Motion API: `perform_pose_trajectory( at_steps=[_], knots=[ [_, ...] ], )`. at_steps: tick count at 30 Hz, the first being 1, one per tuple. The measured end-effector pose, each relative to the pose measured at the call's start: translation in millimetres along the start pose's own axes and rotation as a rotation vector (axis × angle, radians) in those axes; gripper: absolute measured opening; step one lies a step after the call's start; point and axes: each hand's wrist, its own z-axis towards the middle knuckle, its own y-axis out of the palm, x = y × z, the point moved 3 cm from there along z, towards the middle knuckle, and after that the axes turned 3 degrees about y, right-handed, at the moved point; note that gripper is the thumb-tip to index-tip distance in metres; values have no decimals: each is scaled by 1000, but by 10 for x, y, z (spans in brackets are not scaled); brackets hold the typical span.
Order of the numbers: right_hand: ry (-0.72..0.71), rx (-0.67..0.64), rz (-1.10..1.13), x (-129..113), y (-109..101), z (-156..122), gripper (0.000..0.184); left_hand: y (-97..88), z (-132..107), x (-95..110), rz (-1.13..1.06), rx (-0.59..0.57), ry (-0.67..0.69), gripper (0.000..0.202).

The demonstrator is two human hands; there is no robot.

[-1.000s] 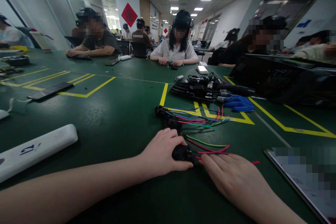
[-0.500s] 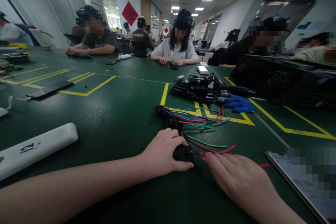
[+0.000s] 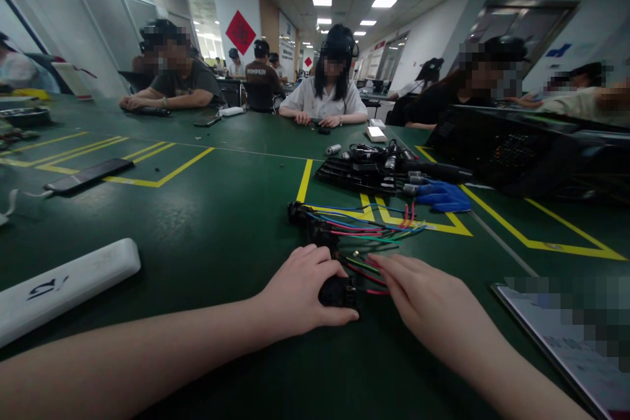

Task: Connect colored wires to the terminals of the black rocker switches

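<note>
My left hand [image 3: 305,289] is closed around a small black plastic connector [image 3: 336,291], its thumb along the near side. A red wire [image 3: 377,292] comes out of the connector's right end and runs under my right hand. My right hand [image 3: 423,282] has its fingers pressed together just right of the connector. A small brass-coloured wire end [image 3: 356,253] shows just beyond its fingertips; the rest of that wire is hidden. Green-yellow and red wires [image 3: 363,270] lie between the hands. Behind my left hand sit more black connectors [image 3: 322,232] with blue, red and green wires.
Farther back lie a black slatted part [image 3: 354,174], metal cylinders and a blue glove-like item [image 3: 443,197]. A white power bank-like bar [image 3: 83,285] lies left, a phone [image 3: 88,176] beyond it. A framed sheet [image 3: 546,348] is at right. Several people sit around the table.
My right hand has moved up and slightly left, away from the connector's end, onto the wires behind it. The red wire there has come free of its fingertips. My left hand still holds the connector.
</note>
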Motion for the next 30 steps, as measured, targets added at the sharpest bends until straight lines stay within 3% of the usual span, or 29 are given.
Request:
perform_pose_trajectory(
  at_steps=[3, 9, 13, 17, 23, 26, 30],
  knots=[
    [48, -78, 134, 58, 79, -25, 37, 5, -12, -17, -13, -15, -7, 43],
    [1, -106, 259, 38, 114, -8, 36, 7, -35, -37, -21, -31, 17, 41],
    [27, -32, 306, 34, 95, -24, 32, 7, -50, -37, -25, -35, 28, 41],
    [15, 51, 388, -10, -61, -30, 22, 16, -60, -48, -33, -32, 40, 41],
    [-104, -224, 295, -218, -46, -112, 11, 19, -58, -61, -44, -24, 52, 43],
    [-134, -162, 181, -264, 2, -155, 21, 13, -56, -54, -45, -38, 41, 42],
    [-213, 73, 19, -303, -66, -199, 22, 4, -47, -40, -18, -64, 25, 43]
  ],
)
